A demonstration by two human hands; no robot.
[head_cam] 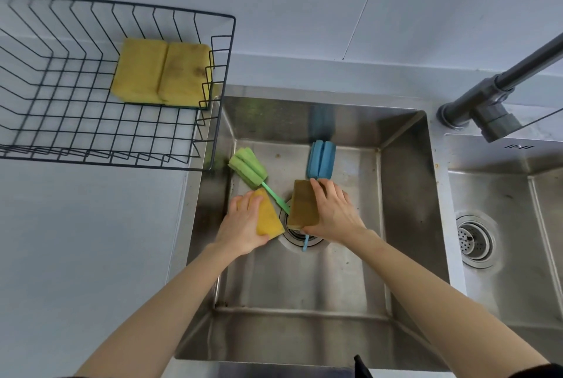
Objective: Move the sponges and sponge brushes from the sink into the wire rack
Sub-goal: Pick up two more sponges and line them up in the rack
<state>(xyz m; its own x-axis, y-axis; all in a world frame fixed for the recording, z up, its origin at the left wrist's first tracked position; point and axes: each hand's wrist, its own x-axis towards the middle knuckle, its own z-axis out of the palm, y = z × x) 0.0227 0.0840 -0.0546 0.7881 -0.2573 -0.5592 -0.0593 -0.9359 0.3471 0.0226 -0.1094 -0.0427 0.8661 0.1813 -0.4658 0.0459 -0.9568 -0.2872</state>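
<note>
Down in the steel sink [405,188], my left hand [242,225] grips a clean yellow sponge [268,219]. My right hand [333,210] grips a stained, brownish yellow sponge [303,204] held on edge over the drain. A green sponge brush [248,167] lies on the sink floor, its handle running under the two sponges. A blue sponge brush [320,158] lies near the back wall; the tip of its handle shows below my right hand. Two yellow sponges [161,71] lie side by side in the black wire rack [227,73] on the counter to the left.
A dark faucet [493,97] reaches in from the upper right. A second basin with a strainer drain [473,240] lies to the right. Grey counter [76,240] spreads below the rack, left of the sink.
</note>
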